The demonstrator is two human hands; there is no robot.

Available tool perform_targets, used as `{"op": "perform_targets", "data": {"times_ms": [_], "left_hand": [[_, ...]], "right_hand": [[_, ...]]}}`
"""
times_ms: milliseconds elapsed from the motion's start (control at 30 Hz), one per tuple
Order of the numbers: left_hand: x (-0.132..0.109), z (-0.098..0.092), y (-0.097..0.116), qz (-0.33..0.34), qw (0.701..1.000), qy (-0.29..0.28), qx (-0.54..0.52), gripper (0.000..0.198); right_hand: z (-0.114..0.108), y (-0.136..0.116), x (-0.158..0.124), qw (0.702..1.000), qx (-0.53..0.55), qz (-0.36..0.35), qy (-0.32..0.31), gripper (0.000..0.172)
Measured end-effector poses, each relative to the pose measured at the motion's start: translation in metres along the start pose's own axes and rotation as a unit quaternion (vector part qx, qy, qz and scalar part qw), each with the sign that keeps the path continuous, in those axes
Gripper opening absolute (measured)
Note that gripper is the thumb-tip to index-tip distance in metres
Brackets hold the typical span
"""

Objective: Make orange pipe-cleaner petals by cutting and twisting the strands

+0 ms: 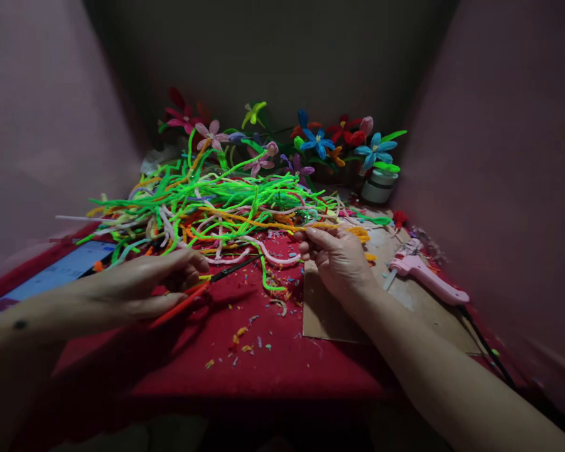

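My left hand (169,282) is closed around the orange handles of a pair of scissors (226,271), whose dark blades point right, just over the red cloth. A pinch of my right hand (339,257) holds an orange pipe cleaner (258,223) between thumb and fingers. That stem stretches leftward across the pile of green, pink, white and orange pipe cleaners (245,191). Close to my right hand, behind the fingers, lie folded orange loops (359,235). A green pipe cleaner (264,276) hangs out of the pile toward me between the two hands.
Brown cardboard (329,314) lies under my right forearm, with a pink glue gun (428,276) and its black cord on the right. A phone or tablet (51,276) lies at left. Fuzzy flowers (317,143) and a small jar (379,186) stand behind. Coloured scraps dot the red cloth (258,370).
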State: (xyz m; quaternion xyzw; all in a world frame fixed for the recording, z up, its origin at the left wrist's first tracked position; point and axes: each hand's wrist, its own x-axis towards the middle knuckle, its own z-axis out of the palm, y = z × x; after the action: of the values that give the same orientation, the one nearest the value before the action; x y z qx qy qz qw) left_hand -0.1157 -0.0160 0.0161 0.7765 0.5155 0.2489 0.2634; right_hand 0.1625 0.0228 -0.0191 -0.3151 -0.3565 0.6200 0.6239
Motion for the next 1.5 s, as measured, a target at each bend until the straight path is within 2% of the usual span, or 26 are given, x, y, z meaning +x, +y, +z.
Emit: {"op": "perform_targets", "data": {"times_ms": [33,133,167,300,367,433,467,533,667,933,1167,1500], "left_hand": [[-0.002,-0.004,0.003,-0.008,0.998,-0.057,-0.029,0.035],[-0.003,-0.006,0.017,-0.004,0.984,-0.118,-0.136,0.036],[-0.001,-0.003,0.024,-0.012,0.978,-0.118,-0.174,0.032],[0.021,0.017,0.046,-0.018,0.965,-0.01,-0.263,0.032],[0.035,0.025,0.051,0.028,0.976,0.045,-0.21,0.033],[0.046,0.031,0.053,0.101,0.989,0.094,-0.042,0.028],[0.05,0.034,0.052,0.139,0.983,0.103,0.056,0.025],[0.055,0.039,0.051,0.185,0.958,0.089,0.201,0.026],[0.052,0.047,0.043,0.181,0.934,0.062,0.303,0.036],[0.046,0.05,0.034,0.178,0.916,0.062,0.355,0.039],[0.044,0.05,0.036,0.166,0.926,0.029,0.337,0.04],[0.044,0.053,0.024,0.195,0.934,0.044,0.295,0.041]], "right_hand": [[0.0,0.001,0.0,1.0,0.0,-0.003,0.002,0.008],[-0.001,0.002,0.002,1.0,0.001,-0.013,0.008,0.011],[-0.002,0.003,0.002,1.0,0.003,-0.016,0.011,0.011],[-0.001,0.003,0.003,1.0,0.002,-0.016,0.02,0.01],[-0.001,0.002,0.003,1.0,0.002,-0.013,0.015,0.009],[0.0,0.001,0.003,1.0,0.006,-0.016,0.009,0.009],[-0.001,0.001,0.003,1.0,0.008,-0.018,0.007,0.009],[-0.001,0.0,0.003,1.0,0.009,-0.024,0.006,0.009],[-0.002,-0.001,0.003,1.0,0.006,-0.023,0.005,0.011],[-0.001,-0.005,0.003,0.999,-0.02,-0.032,0.007,0.01],[-0.001,-0.005,0.002,0.999,-0.03,-0.043,-0.003,0.009],[-0.002,-0.003,0.001,0.998,-0.027,-0.055,0.007,0.013]]}}
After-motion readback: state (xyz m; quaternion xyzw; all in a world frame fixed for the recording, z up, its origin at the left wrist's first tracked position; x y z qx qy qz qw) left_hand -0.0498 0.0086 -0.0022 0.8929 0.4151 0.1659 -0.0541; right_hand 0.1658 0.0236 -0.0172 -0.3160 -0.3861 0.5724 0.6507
